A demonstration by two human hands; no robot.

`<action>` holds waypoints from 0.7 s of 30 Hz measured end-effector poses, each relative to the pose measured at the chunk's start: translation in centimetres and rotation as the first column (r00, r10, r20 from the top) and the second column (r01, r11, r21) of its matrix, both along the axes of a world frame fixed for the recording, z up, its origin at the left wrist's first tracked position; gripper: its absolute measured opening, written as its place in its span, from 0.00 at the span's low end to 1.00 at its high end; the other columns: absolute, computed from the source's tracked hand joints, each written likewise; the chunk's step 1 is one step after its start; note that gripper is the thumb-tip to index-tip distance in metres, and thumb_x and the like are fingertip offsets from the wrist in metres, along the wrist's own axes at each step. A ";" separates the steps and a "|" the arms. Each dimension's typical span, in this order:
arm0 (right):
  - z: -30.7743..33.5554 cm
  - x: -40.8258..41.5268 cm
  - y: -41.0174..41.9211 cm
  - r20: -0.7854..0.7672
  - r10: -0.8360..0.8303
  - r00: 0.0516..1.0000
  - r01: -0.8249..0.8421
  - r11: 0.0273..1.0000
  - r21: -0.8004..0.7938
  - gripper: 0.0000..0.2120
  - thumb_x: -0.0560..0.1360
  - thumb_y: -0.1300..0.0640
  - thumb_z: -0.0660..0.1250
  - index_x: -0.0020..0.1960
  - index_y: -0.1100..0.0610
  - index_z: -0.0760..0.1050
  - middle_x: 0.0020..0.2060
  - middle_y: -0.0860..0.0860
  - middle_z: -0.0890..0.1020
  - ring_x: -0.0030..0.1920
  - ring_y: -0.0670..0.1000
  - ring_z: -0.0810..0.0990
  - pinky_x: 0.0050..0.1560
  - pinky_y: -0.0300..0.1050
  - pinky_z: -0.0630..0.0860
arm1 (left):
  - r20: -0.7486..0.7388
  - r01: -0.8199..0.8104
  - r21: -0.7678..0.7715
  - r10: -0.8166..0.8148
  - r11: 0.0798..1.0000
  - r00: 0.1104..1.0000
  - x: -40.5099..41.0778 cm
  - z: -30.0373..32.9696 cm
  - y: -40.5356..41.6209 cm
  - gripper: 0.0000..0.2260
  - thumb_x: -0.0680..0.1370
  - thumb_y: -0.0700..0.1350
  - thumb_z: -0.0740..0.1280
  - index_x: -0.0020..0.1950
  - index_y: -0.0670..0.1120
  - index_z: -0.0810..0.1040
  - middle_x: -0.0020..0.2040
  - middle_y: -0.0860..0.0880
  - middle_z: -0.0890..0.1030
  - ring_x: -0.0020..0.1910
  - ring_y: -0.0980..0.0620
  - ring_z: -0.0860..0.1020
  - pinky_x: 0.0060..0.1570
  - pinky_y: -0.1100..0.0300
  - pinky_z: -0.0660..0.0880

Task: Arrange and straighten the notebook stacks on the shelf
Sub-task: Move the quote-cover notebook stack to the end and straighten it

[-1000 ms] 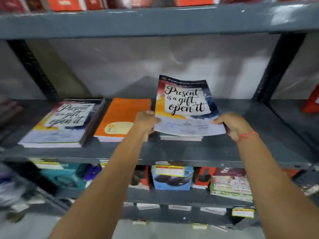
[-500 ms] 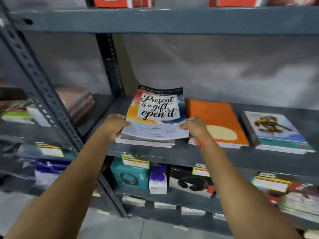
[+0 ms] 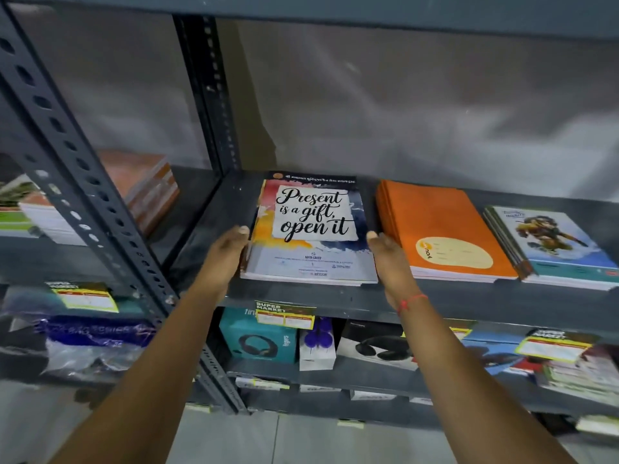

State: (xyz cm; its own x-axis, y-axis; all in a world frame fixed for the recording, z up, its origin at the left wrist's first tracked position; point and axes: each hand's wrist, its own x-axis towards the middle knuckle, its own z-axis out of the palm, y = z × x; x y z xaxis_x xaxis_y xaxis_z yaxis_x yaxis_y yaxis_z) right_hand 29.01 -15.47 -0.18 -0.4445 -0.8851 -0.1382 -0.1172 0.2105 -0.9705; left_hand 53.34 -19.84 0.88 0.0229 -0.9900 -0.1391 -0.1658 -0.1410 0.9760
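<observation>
Head view only: the "Present is a gift" stack [image 3: 310, 234] lies flat on the shelf [image 3: 301, 298], long axis running front to back, directly between the hands. Left hand [image 3: 225, 255] presses its left edge; right hand [image 3: 390, 259] stands just beside its right edge, contact uncertain. Both are flat-palmed, grasping nothing, about equally near. Orange stack [image 3: 442, 229] lies just right.

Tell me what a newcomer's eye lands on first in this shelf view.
First, the "Present is a gift, open it" notebook stack in the middle of the grey shelf, with the left hand and right hand flat against its two sides. Next, the bright orange notebook stack just to its right, then the cartoon-cover stack further right.
</observation>
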 end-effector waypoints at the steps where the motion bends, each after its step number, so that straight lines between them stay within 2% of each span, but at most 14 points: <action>1: -0.4 0.0 0.2 0.086 -0.024 0.996 0.026 0.999 -0.022 0.26 0.77 0.46 0.58 0.69 0.60 0.67 0.67 0.54 0.72 0.67 0.55 0.70 0.70 0.51 0.64 | -0.048 0.000 0.027 0.001 1.000 0.999 -0.1 -0.6 0.1 0.18 0.79 0.55 0.56 0.58 0.45 0.77 0.53 0.52 0.78 0.51 0.54 0.75 0.53 0.65 0.70; 3: -1.1 0.0 0.9 0.218 -0.033 0.975 0.045 0.998 -0.048 0.28 0.77 0.42 0.56 0.71 0.56 0.65 0.70 0.53 0.70 0.70 0.54 0.67 0.73 0.56 0.61 | -0.146 -0.010 0.055 0.018 0.998 0.989 -0.5 -1.8 0.3 0.23 0.79 0.58 0.51 0.66 0.46 0.71 0.58 0.55 0.74 0.48 0.61 0.75 0.57 0.60 0.64; 5: -1.8 0.7 1.4 0.295 -0.024 0.955 0.034 0.999 -0.029 0.31 0.75 0.37 0.54 0.73 0.53 0.62 0.72 0.51 0.67 0.72 0.52 0.64 0.75 0.55 0.57 | -0.209 -0.054 0.066 0.066 0.996 0.976 -0.7 -2.8 0.3 0.25 0.79 0.59 0.51 0.70 0.48 0.67 0.68 0.55 0.70 0.61 0.57 0.73 0.67 0.56 0.62; 7: -2.4 1.8 1.7 0.286 0.001 0.958 0.005 1.000 -0.022 0.33 0.74 0.36 0.53 0.74 0.51 0.59 0.74 0.48 0.63 0.73 0.48 0.60 0.73 0.47 0.54 | -0.197 -0.082 0.071 0.094 0.994 0.976 -0.8 -3.1 0.4 0.25 0.77 0.61 0.52 0.71 0.51 0.66 0.73 0.52 0.66 0.70 0.51 0.65 0.73 0.51 0.57; 11: -2.9 2.7 1.9 0.203 0.042 0.978 -0.034 0.999 -0.041 0.31 0.75 0.36 0.51 0.74 0.48 0.58 0.75 0.46 0.61 0.74 0.48 0.57 0.67 0.44 0.54 | -0.191 -0.044 0.034 0.049 0.998 0.980 -0.4 -3.6 0.3 0.25 0.76 0.61 0.55 0.70 0.51 0.68 0.72 0.49 0.68 0.70 0.49 0.66 0.73 0.47 0.58; 13: -2.8 2.4 2.1 0.190 0.053 0.980 -0.044 0.998 -0.051 0.30 0.75 0.37 0.52 0.74 0.48 0.58 0.75 0.46 0.61 0.74 0.48 0.57 0.67 0.44 0.54 | -0.197 -0.025 0.010 0.026 1.000 0.980 0.0 -4.0 0.2 0.21 0.78 0.56 0.56 0.70 0.52 0.67 0.71 0.52 0.69 0.68 0.51 0.69 0.72 0.52 0.61; 15: -3.0 2.1 2.4 0.193 0.038 0.980 -0.023 0.997 -0.079 0.29 0.75 0.38 0.53 0.74 0.48 0.59 0.74 0.46 0.63 0.74 0.48 0.59 0.71 0.46 0.55 | -0.177 -0.020 -0.040 0.013 0.999 0.984 0.5 -4.4 0.4 0.19 0.80 0.48 0.55 0.71 0.52 0.65 0.68 0.56 0.70 0.62 0.57 0.73 0.63 0.67 0.67; 16: -3.2 2.1 2.6 0.202 0.026 0.979 -0.005 0.994 -0.105 0.29 0.75 0.38 0.53 0.74 0.48 0.59 0.74 0.46 0.63 0.74 0.48 0.60 0.72 0.46 0.56 | -0.167 -0.011 -0.071 -0.001 0.997 0.986 0.7 -4.8 0.5 0.19 0.81 0.46 0.54 0.72 0.50 0.64 0.69 0.55 0.70 0.60 0.58 0.74 0.60 0.70 0.70; 18: -3.5 2.4 2.8 0.199 0.014 0.980 0.015 0.989 -0.144 0.29 0.76 0.39 0.52 0.74 0.47 0.58 0.74 0.45 0.63 0.73 0.46 0.60 0.69 0.42 0.56 | -0.221 -0.021 -0.096 -0.001 0.995 0.975 0.7 -5.3 0.8 0.19 0.81 0.47 0.53 0.72 0.50 0.63 0.71 0.55 0.67 0.63 0.61 0.72 0.66 0.66 0.66; 21: -3.7 2.8 2.8 0.129 0.057 0.990 -0.040 0.991 -0.131 0.27 0.77 0.41 0.51 0.74 0.45 0.56 0.74 0.45 0.61 0.67 0.40 0.59 0.65 0.41 0.54 | -0.266 -0.037 -0.119 0.004 0.992 0.964 0.1 -5.8 1.1 0.19 0.80 0.48 0.54 0.72 0.52 0.63 0.70 0.59 0.65 0.66 0.63 0.65 0.64 0.65 0.57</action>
